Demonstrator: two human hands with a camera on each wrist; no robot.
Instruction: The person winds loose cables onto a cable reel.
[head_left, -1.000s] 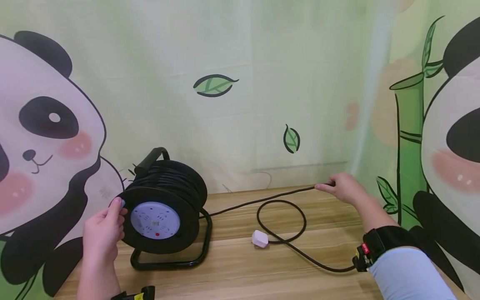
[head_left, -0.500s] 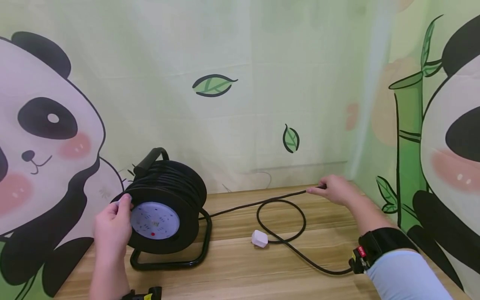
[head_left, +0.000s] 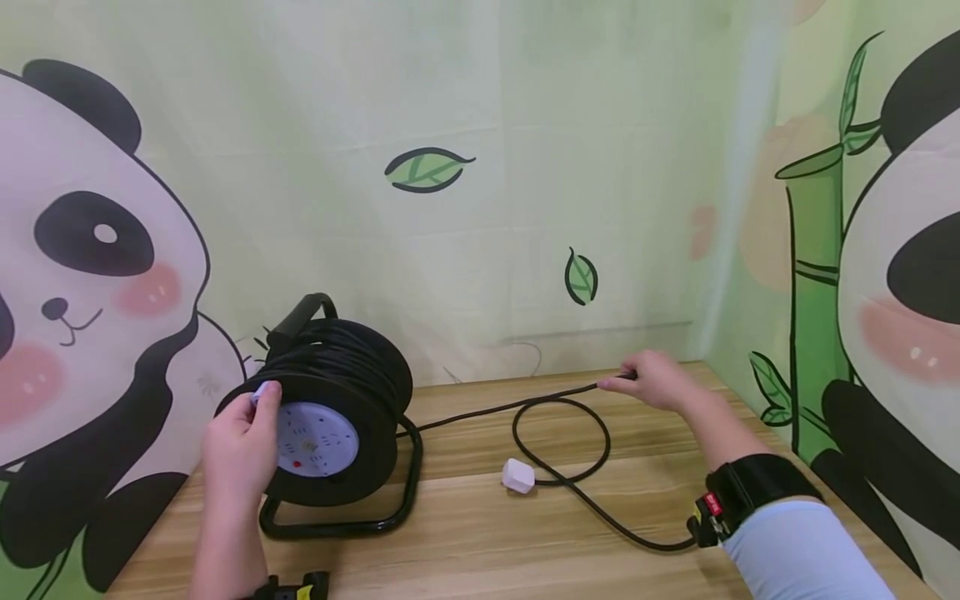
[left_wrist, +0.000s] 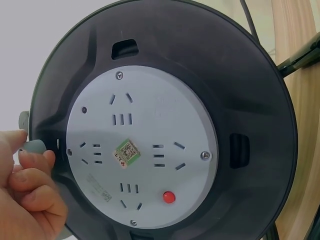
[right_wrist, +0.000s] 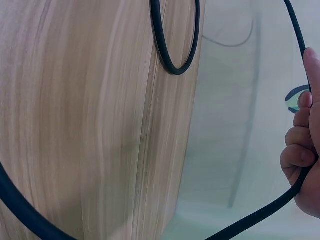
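A black cable reel (head_left: 337,492) stands on its tubular frame at the left of the table, cable wound round its drum. Its pale socket panel (left_wrist: 145,100) has a red button (left_wrist: 169,197). My left hand (head_left: 240,446) pinches a small grey-blue crank knob (left_wrist: 34,146) at the upper left of the reel's face. My right hand (head_left: 656,382) grips the black cable (head_left: 495,408) off to the right, with the thumb along it. From the reel the cable runs to that hand, then comes back across the table in a loop to a white plug (head_left: 518,476).
The wooden table (head_left: 465,550) meets a light green curtain (head_left: 525,208) at the back and right. Pandas, leaves and bamboo are printed on it. A black carry handle (head_left: 303,321) rises from the reel's top.
My left hand has moved right and slightly up with the knob, and the socket panel has turned clockwise. My right hand has moved left toward the reel, still holding the cable.
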